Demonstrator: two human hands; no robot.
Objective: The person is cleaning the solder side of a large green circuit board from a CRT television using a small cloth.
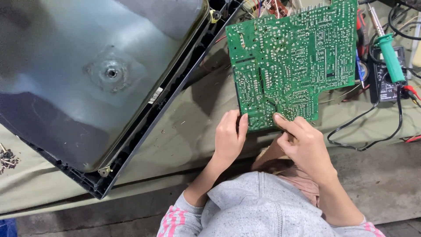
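While both hands sit low in the middle of the frame, they grip the bottom edge of a big green flat circuit board with lots of tiny silver solder dots on it. The left hand curls around the board's lower left corner, with its fingers closed on the edge. The right hand pinches the lower edge just beside it, thumb and first finger pressed together on the board. The board fills the upper middle and upper right of the frame and lies over an olive green cloth that covers the table. On the left, a large grey glass picture tube in a black plastic frame lies face down, filling the upper left. At the far right, a soldering iron with a green handle rests near a small black box, and a thin black cable loops across the cloth below it. A little pile of dark screws sits at the far left edge. Grey sleeves with pink stripes show at the bottom.
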